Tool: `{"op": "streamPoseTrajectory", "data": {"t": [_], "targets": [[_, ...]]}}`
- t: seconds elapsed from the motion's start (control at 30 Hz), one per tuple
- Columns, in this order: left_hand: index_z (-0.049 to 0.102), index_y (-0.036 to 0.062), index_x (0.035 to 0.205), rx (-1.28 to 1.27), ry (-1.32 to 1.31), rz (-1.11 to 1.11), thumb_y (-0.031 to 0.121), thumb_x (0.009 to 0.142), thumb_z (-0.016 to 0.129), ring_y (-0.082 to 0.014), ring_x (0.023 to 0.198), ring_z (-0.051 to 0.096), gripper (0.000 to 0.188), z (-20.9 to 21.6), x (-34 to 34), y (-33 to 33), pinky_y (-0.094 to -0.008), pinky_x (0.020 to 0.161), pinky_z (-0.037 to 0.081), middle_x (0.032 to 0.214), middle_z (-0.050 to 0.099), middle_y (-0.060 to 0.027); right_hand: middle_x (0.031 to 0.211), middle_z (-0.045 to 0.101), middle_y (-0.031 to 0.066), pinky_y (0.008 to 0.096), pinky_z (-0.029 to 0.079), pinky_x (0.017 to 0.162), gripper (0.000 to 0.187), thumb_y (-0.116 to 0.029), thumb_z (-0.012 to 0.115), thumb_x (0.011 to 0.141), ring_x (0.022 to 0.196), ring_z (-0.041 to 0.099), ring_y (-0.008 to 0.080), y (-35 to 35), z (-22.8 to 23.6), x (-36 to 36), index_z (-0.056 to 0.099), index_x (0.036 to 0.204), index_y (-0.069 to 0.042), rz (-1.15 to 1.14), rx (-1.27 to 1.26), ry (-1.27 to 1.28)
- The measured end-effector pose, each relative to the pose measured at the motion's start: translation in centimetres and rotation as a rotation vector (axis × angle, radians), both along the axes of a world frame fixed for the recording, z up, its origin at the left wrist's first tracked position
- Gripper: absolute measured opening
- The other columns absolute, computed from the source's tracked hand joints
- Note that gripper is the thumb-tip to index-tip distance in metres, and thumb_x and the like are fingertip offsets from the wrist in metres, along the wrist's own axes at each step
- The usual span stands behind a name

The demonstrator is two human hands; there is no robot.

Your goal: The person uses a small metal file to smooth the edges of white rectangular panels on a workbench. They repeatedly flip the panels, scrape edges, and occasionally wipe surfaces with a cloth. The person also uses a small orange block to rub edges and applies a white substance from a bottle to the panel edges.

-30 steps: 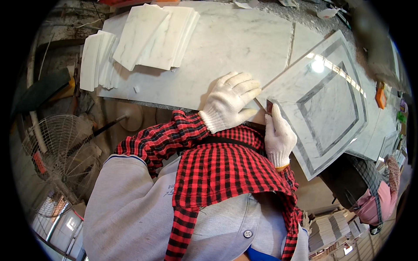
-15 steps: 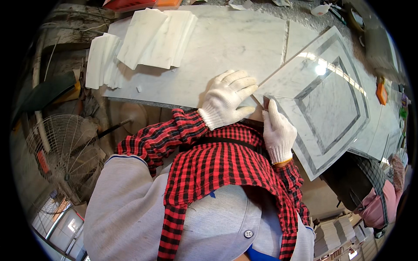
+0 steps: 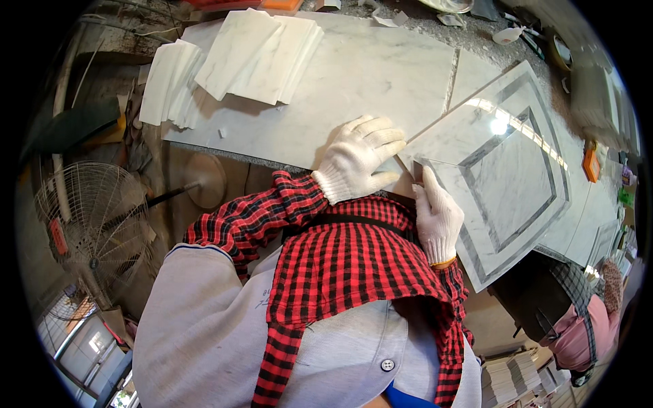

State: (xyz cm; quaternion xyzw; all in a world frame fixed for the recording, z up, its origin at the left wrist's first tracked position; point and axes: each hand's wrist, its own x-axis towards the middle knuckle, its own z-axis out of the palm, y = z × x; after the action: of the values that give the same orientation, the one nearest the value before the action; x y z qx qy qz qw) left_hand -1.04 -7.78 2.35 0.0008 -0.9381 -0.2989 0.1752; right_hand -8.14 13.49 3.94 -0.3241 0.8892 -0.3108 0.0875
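In white knit gloves, both my hands are at the near corner of an inlaid marble panel [image 3: 474, 197], pale with grey bands. My left hand [image 3: 359, 155] rests flat on the pale marble slab [image 3: 381, 75], fingers stretched and fingertips at the panel's left edge. Its thumb points toward the panel's near corner. My right hand [image 3: 439, 216] is closed at the panel's near edge, its fingers pointing up to the corner by a small dark patch [image 3: 417, 170]. The undersides of its fingers are hidden. The panel lies at an angle, its near part jutting past the slab's edge.
Stacked white marble pieces [image 3: 262, 58] lie at the far left of the slab, with a small white chip [image 3: 222, 133] nearby. A wire-caged fan [image 3: 92, 221] stands at left. An orange tool [image 3: 590, 165] lies right of the panel. Another person [image 3: 575, 330] is at the lower right.
The view has shifted slightly, so the table and panel sit a little differently in it. Both hands stay at the panel's corner; the right fingers have shifted slightly down along its edge.
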Motion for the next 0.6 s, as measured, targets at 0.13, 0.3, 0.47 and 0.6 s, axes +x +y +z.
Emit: {"op": "streamPoseTrajectory", "data": {"t": [0.13,0.3,0.47,0.6], "targets": [[0.073,0.0075,0.115,0.012,0.003,-0.004,0.033,0.073,0.081,-0.0273,0.128,0.057,0.050,-0.22,-0.02,-0.07,-0.0478,0.112,0.042,0.128,0.067,-0.0060,0.089,0.073,0.0124,0.0383,0.055,0.068,0.041,-0.021,0.071,0.093,0.078,0.071,0.0307,0.15,-0.39,0.09,0.066,0.133,-0.016,-0.052,-0.039,-0.013],[0.073,0.0076,0.116,0.010,-0.012,-0.005,0.032,0.073,0.081,-0.0269,0.128,0.056,0.050,-0.14,-0.06,-0.03,-0.0482,0.112,0.042,0.128,0.067,-0.0060,0.086,0.072,0.0104,0.0383,0.054,0.066,0.039,-0.025,0.069,0.094,0.075,0.070,0.0297,-0.29,-0.13,0.18,0.066,0.132,-0.017,-0.056,0.042,0.037],[0.072,0.0074,0.116,0.026,0.002,-0.003,0.031,0.073,0.081,-0.0268,0.128,0.056,0.050,-0.41,-0.09,0.05,-0.0481,0.112,0.041,0.128,0.067,-0.0061,0.078,0.069,0.0076,0.0393,0.051,0.058,0.039,-0.027,0.069,0.094,0.068,0.068,0.0284,-0.54,0.12,0.25,0.065,0.132,-0.019,-0.037,0.178,0.115],[0.074,0.0082,0.114,0.013,-0.011,-0.009,0.030,0.070,0.083,-0.0265,0.127,0.058,0.049,-0.02,-0.20,-0.06,-0.0488,0.110,0.044,0.128,0.068,-0.0053,0.076,0.068,0.0062,0.0393,0.049,0.056,0.039,-0.028,0.068,0.094,0.066,0.067,0.0278,-0.50,-0.03,0.43,0.063,0.133,-0.020,-0.032,0.199,0.157]]}}
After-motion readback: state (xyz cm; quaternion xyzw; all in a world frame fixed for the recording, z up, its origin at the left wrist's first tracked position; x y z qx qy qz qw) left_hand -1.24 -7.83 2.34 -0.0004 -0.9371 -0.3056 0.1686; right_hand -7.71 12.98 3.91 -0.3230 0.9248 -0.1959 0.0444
